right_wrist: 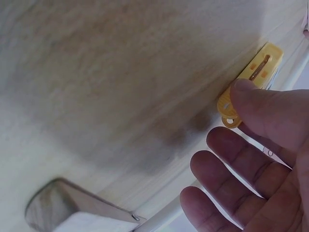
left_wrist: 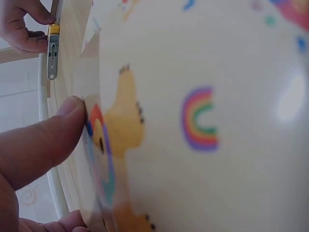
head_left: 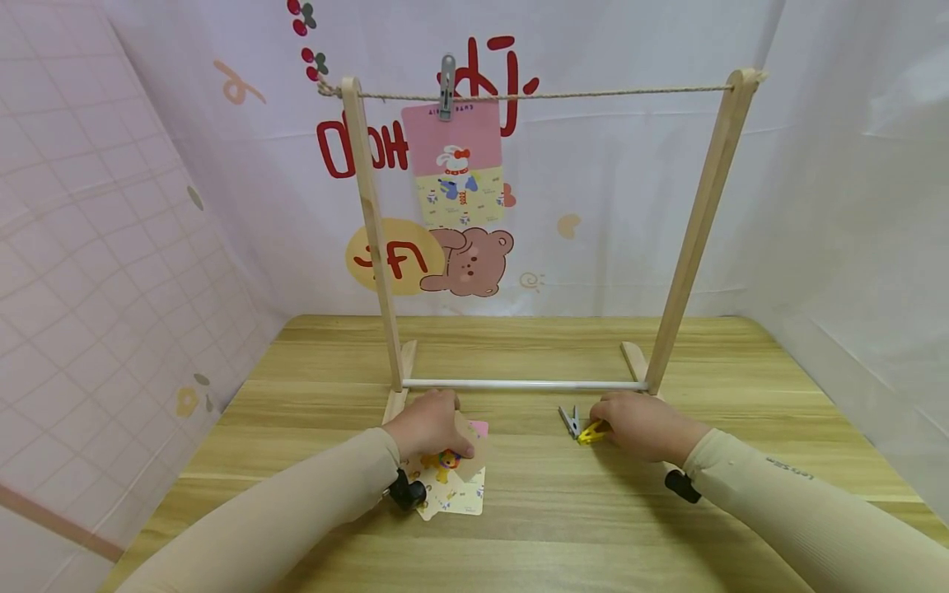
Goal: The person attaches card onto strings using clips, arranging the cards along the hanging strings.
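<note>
1. On the wooden counter (head_left: 519, 511), in the head view, stands one wooden drying rack (head_left: 371, 247) with a string (head_left: 593, 93) across its top. One grey peg (head_left: 447, 86) clips one pink and yellow card (head_left: 455, 169) to the string. No bowl, box or tray shows. Two more pegs lie in front of the rack's white bottom rail (head_left: 519, 385): a grey peg on the counter (head_left: 570, 421) and a yellow peg (head_left: 591, 431) just beside it. The left hand (head_left: 430, 424) lies knuckles up on a printed card (head_left: 452, 486) that lies on the counter at the rack's left foot, fingers curled over its near corner. The right hand (head_left: 641, 424) rests on the counter with its fingertips at the yellow peg. Both forearms, in beige sleeves, reach forward from the near edge.

2. In the left wrist view, the printed card fills most of the picture, one rainbow and one yellow animal printed on it. The left thumb (left_wrist: 43, 140) presses its edge and a finger shows below, so the hand pinches the card. Far off, the right hand pinches the yellow peg.

3. In the right wrist view, the right thumb (right_wrist: 265, 111) lies on the yellow peg against the counter. The other fingers (right_wrist: 227, 164) are loosely spread and hold nothing.
</note>
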Tool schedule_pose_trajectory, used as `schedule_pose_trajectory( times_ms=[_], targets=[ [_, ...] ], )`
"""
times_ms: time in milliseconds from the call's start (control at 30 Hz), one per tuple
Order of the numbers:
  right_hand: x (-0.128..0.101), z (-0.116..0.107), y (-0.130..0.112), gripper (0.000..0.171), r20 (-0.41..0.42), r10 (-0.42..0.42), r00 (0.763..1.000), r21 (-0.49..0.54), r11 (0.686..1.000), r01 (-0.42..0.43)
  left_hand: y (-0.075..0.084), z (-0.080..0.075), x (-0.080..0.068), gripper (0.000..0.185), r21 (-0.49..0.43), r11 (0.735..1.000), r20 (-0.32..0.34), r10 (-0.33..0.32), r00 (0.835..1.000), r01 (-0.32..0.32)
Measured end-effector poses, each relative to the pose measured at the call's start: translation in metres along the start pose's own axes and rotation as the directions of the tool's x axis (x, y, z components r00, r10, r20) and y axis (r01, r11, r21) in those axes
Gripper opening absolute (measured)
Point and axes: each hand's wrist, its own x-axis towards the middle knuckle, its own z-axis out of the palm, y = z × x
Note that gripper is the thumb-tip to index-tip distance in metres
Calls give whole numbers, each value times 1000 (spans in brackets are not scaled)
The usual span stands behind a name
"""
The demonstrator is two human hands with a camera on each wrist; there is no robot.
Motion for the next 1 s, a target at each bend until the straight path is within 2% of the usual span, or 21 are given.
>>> schedule_pose_trajectory(
  times_ms=[300,467,667,800,1000],
  targets=[
    [2,-2,0,13,-21,-2,1000,1,1000,2,-1,0,-1,78,-77,997,-31,13,999,-16],
    [2,-4,-1,13,-14,19,1000,29,999,-19,-2,-3,-2,79,-148,989,13,-3,1000,5],
    [1,-5,0,13,-11,27,1000,33,999,-26,-2,-4,-4,66,-148,989,25,20,999,-16],
    [1,-6,0,16,-41,24,999,36,999,-22,0,-6,-7,55,-186,982,25,47,999,-42],
    [0,-11,0,22,-46,44,998,55,998,-41,5,-12,-9,53,-228,972,13,67,998,-63]
  ],
)
